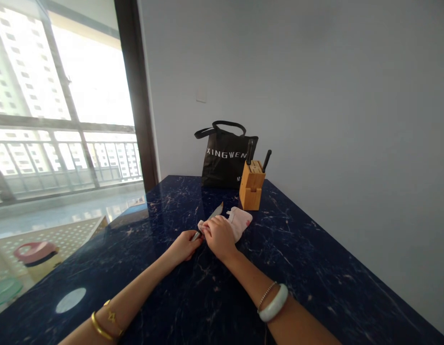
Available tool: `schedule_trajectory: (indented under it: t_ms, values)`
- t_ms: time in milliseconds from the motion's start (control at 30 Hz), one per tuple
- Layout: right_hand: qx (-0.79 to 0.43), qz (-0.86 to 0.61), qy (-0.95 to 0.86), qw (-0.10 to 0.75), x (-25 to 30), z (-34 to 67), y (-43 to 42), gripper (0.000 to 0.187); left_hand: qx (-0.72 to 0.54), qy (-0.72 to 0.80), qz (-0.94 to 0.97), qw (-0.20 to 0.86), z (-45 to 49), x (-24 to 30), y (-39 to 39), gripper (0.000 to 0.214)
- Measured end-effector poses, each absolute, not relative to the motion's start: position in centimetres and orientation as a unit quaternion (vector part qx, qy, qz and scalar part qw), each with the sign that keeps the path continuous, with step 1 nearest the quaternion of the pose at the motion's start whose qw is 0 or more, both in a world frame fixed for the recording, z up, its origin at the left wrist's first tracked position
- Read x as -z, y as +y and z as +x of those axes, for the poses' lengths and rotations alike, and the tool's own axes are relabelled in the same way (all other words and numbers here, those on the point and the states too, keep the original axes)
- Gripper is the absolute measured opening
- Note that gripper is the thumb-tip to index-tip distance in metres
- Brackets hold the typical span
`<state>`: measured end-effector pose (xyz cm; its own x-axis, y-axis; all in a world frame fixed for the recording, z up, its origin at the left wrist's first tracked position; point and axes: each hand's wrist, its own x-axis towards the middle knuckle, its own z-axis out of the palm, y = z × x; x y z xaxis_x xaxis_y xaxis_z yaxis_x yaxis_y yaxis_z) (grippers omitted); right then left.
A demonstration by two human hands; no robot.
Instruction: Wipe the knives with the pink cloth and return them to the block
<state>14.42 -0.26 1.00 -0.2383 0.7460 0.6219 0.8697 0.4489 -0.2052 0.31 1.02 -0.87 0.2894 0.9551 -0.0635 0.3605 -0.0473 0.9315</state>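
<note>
Left hand (184, 245) was closed around the handle of a kitchen knife (213, 213), fingers curled tight, at centre of the frame just above the lower edge of the work area. The blade ran up and to the right, its tip bare and pointing toward the far edge of the counter. Right hand (220, 235) pinched a crumpled white cloth with pink marks (239, 223) onto the blade near its base, fingers pressed together over the steel; the exact finger placement was hidden by the cloth. The two hands were touching. The cloth's loose bulk bunched out to the right of the hand. Both lay over a dark blue marble countertop (297, 249) with pale veins. Beyond, at centre, stood a bamboo knife block (252, 189) holding two black-handled knives (267, 160), upright. Behind it, against the wall, stood a black tote bag (223, 165) printed in white capitals "XINGWEN"; a smaller mark below was too small to read. A jade bangle (274, 303) sat on the right wrist, a gold bangle (101, 327) on the left. Window (92, 81) at upper left
</note>
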Motion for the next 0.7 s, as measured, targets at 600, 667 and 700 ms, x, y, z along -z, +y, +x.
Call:
schedule_trajectory:
  t_ms: [600,667,700]
  values:
    - [0.088,-0.506,-0.802,0.306,-0.6,15.11,-0.09,0.006,-0.299,0.522,0.659,0.45,0.34,0.79,1.06,0.004]
    - [0.093,-0.506,-0.8,0.308,-0.62,15.1,-0.19,0.006,-0.302,0.519,0.655,0.459,0.4,0.67,0.97,0.005]
    - [0.095,-0.507,-0.798,0.314,-0.64,15.04,-0.26,0.005,-0.301,0.519,0.655,0.459,0.42,0.62,0.93,0.006]
